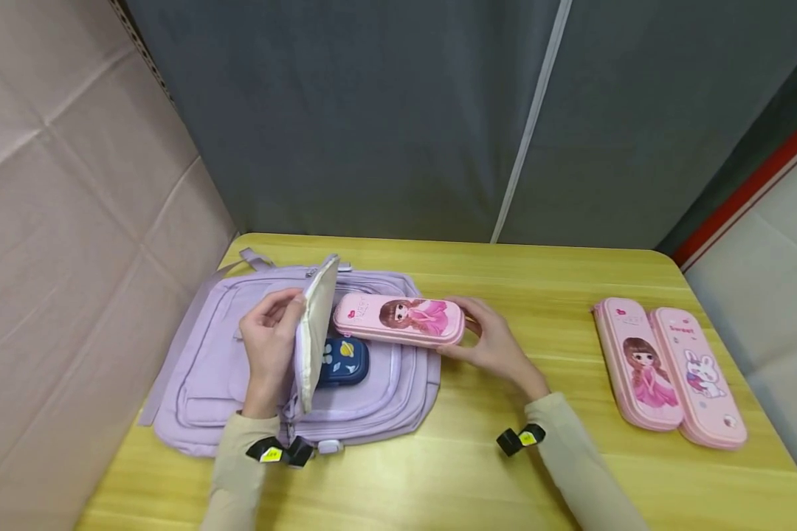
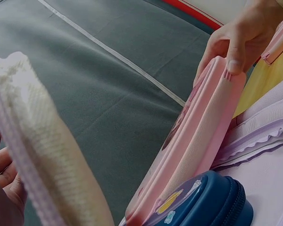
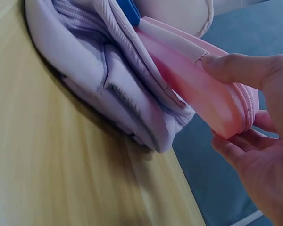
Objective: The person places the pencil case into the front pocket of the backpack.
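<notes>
A lilac backpack (image 1: 206, 354) lies flat on the table, its front pocket unzipped. My left hand (image 1: 271, 346) holds the pocket's flap (image 1: 317, 332) up on edge, with its pale lining facing right. In my right hand (image 1: 494, 343) is a pink pencil case (image 1: 398, 321) with a doll picture, gripped at its right end between thumb and fingers. The case's far end reaches over the pocket, beside a dark blue case (image 1: 345, 361) with a planet picture that lies in it. The right wrist view shows my thumb on the pencil case's (image 3: 193, 80) zipped side.
Two more pink pencil cases, one with a doll (image 1: 640, 365) and one with a rabbit (image 1: 700, 376), lie side by side on the right of the wooden table (image 1: 478, 472). A grey curtain (image 1: 372, 133) hangs behind, and a pale cloth wall (image 1: 73, 258) stands at left.
</notes>
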Action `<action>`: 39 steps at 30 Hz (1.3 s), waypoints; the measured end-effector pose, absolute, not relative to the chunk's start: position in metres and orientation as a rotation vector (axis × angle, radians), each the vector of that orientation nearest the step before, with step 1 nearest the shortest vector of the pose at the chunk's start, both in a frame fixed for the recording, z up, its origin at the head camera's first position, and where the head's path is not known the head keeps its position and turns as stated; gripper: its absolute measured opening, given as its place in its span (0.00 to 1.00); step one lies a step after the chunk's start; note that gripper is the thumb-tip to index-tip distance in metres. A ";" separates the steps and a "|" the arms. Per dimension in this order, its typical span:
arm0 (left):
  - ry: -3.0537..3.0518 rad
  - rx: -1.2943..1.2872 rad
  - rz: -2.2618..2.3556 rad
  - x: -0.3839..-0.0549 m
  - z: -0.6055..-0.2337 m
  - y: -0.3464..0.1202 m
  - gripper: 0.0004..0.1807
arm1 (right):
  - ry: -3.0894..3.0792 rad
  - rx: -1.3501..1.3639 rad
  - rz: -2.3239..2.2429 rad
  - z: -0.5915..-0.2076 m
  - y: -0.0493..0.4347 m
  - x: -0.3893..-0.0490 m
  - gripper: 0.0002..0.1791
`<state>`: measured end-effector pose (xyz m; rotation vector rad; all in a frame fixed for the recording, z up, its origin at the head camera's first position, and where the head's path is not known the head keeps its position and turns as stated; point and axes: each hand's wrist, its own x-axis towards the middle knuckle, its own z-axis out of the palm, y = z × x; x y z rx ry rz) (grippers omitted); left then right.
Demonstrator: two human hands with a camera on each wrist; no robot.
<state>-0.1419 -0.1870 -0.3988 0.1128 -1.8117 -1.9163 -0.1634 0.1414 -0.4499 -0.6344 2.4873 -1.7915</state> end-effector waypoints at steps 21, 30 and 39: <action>-1.832 0.108 -1.937 -0.145 -0.399 -0.181 0.10 | 2.744 -0.668 -1.505 -0.441 0.097 -0.180 0.45; -1.866 0.107 -1.906 -0.145 -0.399 -0.179 0.10 | 2.771 -0.630 -1.423 -0.437 0.083 -0.185 0.45; -1.846 0.106 -1.904 -0.143 -0.399 -0.182 0.09 | 2.672 -0.625 -1.444 -0.435 0.062 -0.188 0.44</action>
